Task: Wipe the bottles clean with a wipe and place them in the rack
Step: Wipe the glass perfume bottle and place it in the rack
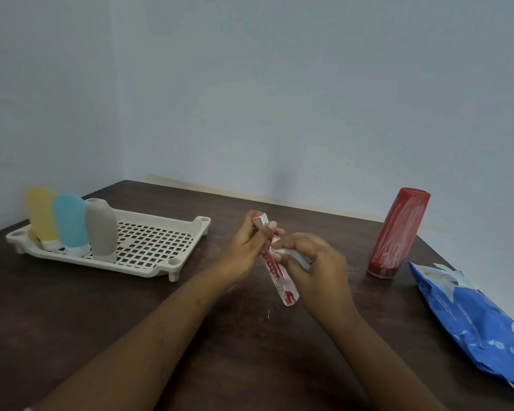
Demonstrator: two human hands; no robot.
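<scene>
My left hand (251, 246) grips the upper end of a slim clear bottle (281, 280) smeared with red, held tilted above the table's middle. My right hand (315, 262) holds a white wipe (294, 255) bunched against the bottle's middle. A tall bottle coated in red (398, 232) stands upright at the right. The cream perforated rack (155, 244) sits at the left and holds three upside-down bottles in a row: yellow (40, 215), blue (70, 222) and grey (101, 228).
A blue pack of wipes (469, 318) lies at the table's right edge. The dark wooden table (131, 321) sits in a corner, with walls behind and to the left. The rack's right half holds no bottles.
</scene>
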